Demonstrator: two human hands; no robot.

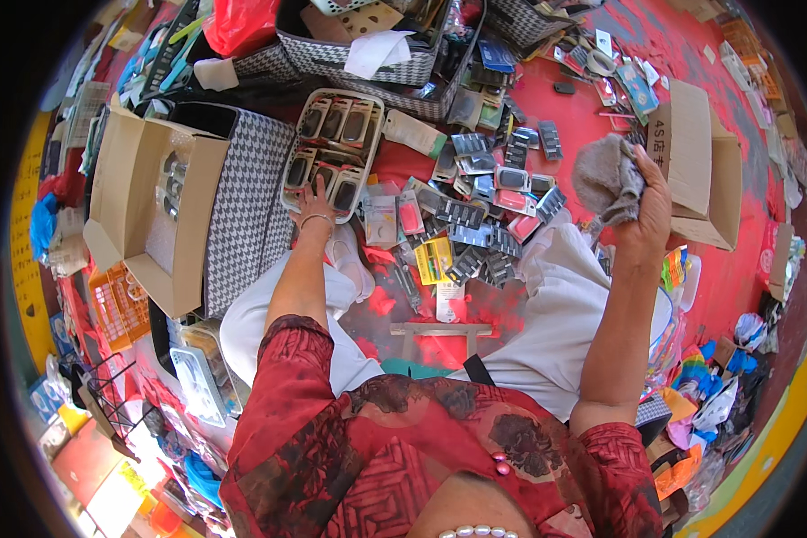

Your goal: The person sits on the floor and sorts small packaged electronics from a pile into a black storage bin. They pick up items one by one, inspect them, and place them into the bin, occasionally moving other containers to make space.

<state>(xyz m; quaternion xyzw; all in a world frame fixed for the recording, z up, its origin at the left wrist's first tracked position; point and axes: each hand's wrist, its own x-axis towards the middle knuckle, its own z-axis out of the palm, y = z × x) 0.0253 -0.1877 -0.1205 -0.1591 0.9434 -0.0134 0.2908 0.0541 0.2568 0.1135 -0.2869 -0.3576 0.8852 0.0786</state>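
My left hand (pixel 313 204) reaches into a white plastic basket (pixel 371 154), fingers spread over the nearer row of packages. Inside the basket are several blister packs (pixel 334 119), each with a dark oval item, stood in two rows. Raised on the right, my right hand (pixel 655 199) is closed around a crumpled grey-brown cloth (pixel 605 175). Between my knees lies a loose pile of small packaged goods, among them dark striped packs (pixel 462 213), pink packs (pixel 411 213) and a yellow pack (pixel 433 260). What the left fingertips press on is partly hidden.
An open cardboard box (pixel 184 242) with bubble wrap leans by a houndstooth bin (pixel 247 193) on the left. Another open carton (pixel 690 161) stands right of the cloth. Filled houndstooth bins (pixel 412 70) stand ahead. A small wooden stool (pixel 441 329) sits between my legs.
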